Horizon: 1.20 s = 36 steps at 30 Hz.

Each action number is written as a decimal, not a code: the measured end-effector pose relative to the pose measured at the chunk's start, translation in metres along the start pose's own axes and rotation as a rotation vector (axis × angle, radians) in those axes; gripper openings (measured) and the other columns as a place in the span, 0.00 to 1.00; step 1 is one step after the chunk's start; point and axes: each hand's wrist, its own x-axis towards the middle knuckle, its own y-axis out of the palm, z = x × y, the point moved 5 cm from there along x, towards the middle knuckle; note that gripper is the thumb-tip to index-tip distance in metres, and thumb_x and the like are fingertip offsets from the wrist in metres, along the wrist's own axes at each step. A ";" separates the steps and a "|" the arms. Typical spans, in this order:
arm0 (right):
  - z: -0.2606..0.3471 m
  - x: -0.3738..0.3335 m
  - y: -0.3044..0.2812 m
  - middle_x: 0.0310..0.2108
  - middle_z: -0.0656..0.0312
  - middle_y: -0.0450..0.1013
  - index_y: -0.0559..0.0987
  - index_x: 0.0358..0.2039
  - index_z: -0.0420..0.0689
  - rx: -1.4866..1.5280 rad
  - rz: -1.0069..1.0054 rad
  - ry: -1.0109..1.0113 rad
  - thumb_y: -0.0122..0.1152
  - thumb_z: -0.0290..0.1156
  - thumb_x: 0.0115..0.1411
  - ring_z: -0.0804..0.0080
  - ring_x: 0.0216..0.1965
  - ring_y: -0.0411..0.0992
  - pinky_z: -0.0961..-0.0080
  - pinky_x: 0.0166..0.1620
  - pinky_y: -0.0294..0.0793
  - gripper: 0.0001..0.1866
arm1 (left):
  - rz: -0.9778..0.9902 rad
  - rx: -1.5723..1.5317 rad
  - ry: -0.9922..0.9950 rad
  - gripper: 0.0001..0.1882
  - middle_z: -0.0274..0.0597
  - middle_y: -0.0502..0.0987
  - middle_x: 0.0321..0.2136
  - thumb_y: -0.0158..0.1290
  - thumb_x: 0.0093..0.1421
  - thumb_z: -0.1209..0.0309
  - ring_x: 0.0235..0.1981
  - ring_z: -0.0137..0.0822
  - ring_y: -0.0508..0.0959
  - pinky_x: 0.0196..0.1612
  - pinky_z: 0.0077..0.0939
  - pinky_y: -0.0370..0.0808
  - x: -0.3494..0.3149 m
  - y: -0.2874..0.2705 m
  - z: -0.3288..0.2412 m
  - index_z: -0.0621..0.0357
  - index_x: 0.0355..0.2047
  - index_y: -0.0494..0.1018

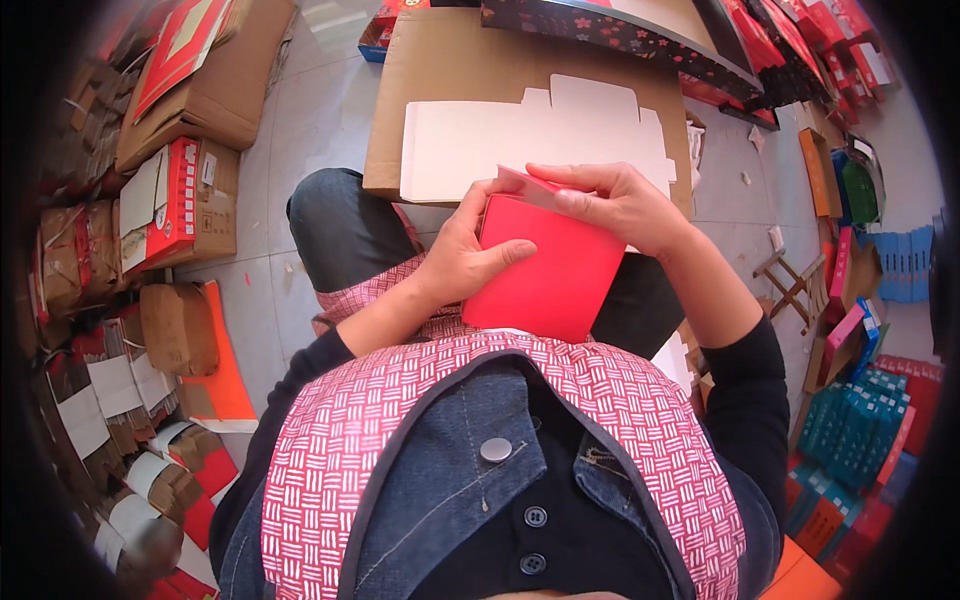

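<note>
A red box (548, 275) rests at my lap, its broad face turned up toward me. My left hand (470, 245) is closed around its upper left side, the thumb lying over the red face and the fingers at the top edge. My right hand (630, 205) is bent over the upper right corner, with fingers and thumb pinching a flap (528, 186) at the top end. The flap stands partly raised, and its pale inner side shows. What lies inside the box is hidden.
Beyond my hands, a flat white die-cut cardboard blank (465, 145) lies on a brown cardboard surface (430, 60). A dark floral-patterned box (620, 42) stands behind it. Cartons (215, 95) and stacked cardboard line the left; a small wooden stool (790, 285) and teal boxes (855, 425) are at right.
</note>
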 end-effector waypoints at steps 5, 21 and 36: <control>-0.008 0.009 -0.002 0.41 0.62 0.76 0.74 0.53 0.46 0.015 0.078 0.048 0.58 0.32 0.61 0.82 0.38 0.72 0.82 0.43 0.74 0.19 | -0.012 -0.021 0.002 0.32 0.47 0.67 0.47 0.60 0.55 0.66 0.48 0.34 0.71 0.49 0.27 0.72 0.000 -0.003 0.007 0.59 0.55 0.55; -0.016 0.023 -0.019 0.48 0.61 0.74 0.75 0.52 0.44 -0.236 0.179 0.016 0.59 0.26 0.58 0.77 0.45 0.71 0.79 0.51 0.70 0.20 | -0.091 -0.061 -0.040 0.37 0.52 0.65 0.48 0.62 0.52 0.67 0.49 0.39 0.71 0.48 0.30 0.74 -0.004 -0.001 0.011 0.55 0.56 0.51; -0.033 0.020 -0.018 0.46 0.57 0.74 0.74 0.52 0.42 -0.031 0.182 0.128 0.51 0.29 0.63 0.77 0.43 0.72 0.81 0.49 0.72 0.17 | 0.072 0.522 0.012 0.21 0.57 0.61 0.51 0.58 0.55 0.64 0.52 0.52 0.68 0.53 0.37 0.69 0.012 0.000 -0.007 0.47 0.49 0.68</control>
